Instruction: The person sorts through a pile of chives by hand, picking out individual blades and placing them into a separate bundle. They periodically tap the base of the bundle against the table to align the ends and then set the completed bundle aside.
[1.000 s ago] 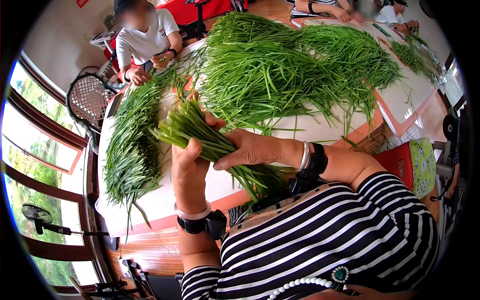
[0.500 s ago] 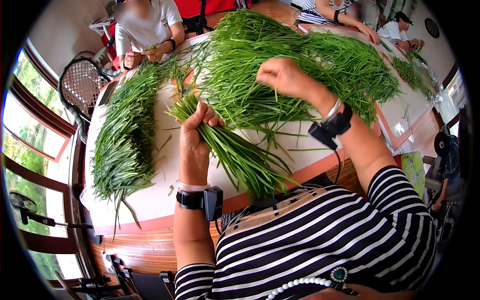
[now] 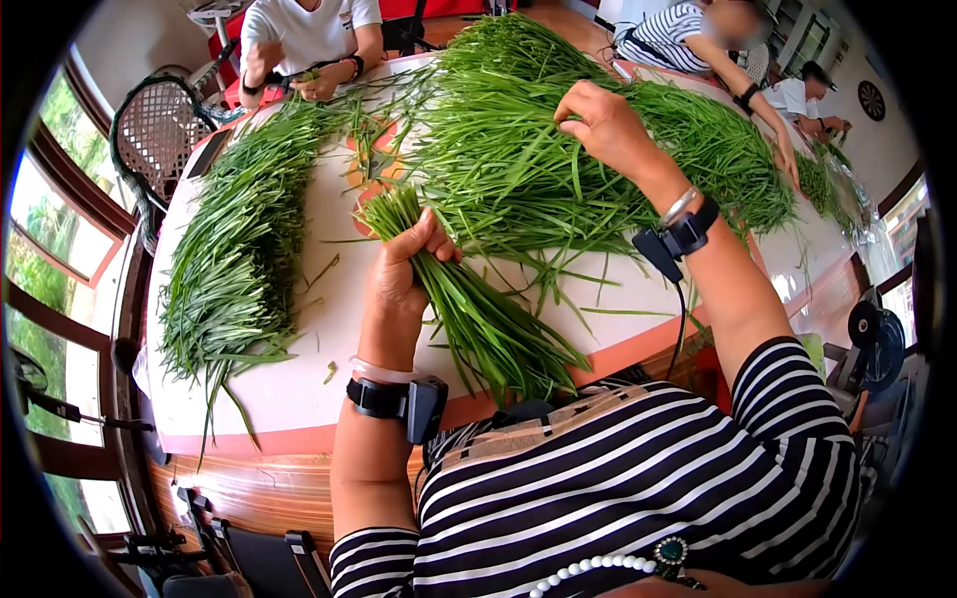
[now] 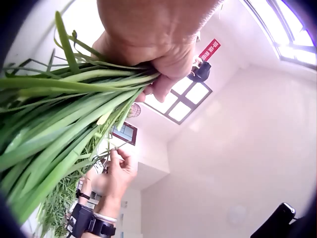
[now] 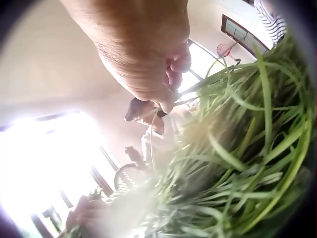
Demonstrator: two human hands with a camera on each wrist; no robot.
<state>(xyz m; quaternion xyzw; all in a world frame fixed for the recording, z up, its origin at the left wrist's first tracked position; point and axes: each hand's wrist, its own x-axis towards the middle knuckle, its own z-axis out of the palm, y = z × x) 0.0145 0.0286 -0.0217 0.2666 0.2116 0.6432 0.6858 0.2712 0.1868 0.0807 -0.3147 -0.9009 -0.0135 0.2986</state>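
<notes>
In the head view, my left hand grips a thick bunch of garlic chives, its fingers wrapped round near the pale cut ends. The long green leaves trail down to the right, toward the table's near edge. My right hand is over the large heap of chives in the middle. Its fingertips pinch a few thin chive blades, seen hanging from them in the right wrist view. From the left wrist, the held bunch fills the left side, with the right hand beyond it.
A neat long pile of chives lies on the left of the white table. Loose blades are scattered between the piles. A person in a white shirt works opposite; another in stripes reaches in from the right. A netted basket stands beyond the left edge.
Both hands were together at the bunch a second ago. My right hand has left it and moved up and right over the heap, while the left keeps holding the bunch.
</notes>
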